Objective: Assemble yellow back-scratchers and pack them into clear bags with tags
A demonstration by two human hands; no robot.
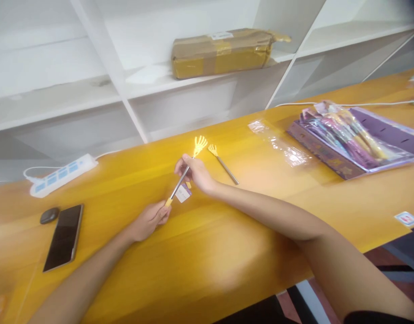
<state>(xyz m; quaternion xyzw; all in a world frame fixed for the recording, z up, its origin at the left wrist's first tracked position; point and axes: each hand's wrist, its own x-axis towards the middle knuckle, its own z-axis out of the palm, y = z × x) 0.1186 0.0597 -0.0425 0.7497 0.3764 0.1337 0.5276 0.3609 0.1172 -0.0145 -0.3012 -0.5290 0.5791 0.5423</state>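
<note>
A telescopic back scratcher (180, 182) with a yellow hand-shaped head, a metal rod and a yellow grip slants up over the table. My left hand (152, 220) is closed round its yellow grip at the lower end. Just below the head, the fingers of my right hand (196, 173) are closed on the rod. A small white and purple tag (183, 193) shows beneath the rod, by my right hand. To the right of that hand, a second yellow claw head on a metal rod (228, 170) lies on the table, apart from my fingers.
An open purple box (331, 157) with wrapped back scratchers stands at the right, beside a clear plastic wrapper (284, 146). On the left are a power strip (63, 175), a phone (63, 238) and a dark earbud-like case (49, 215). Behind, a taped parcel (223, 54) sits on white shelving.
</note>
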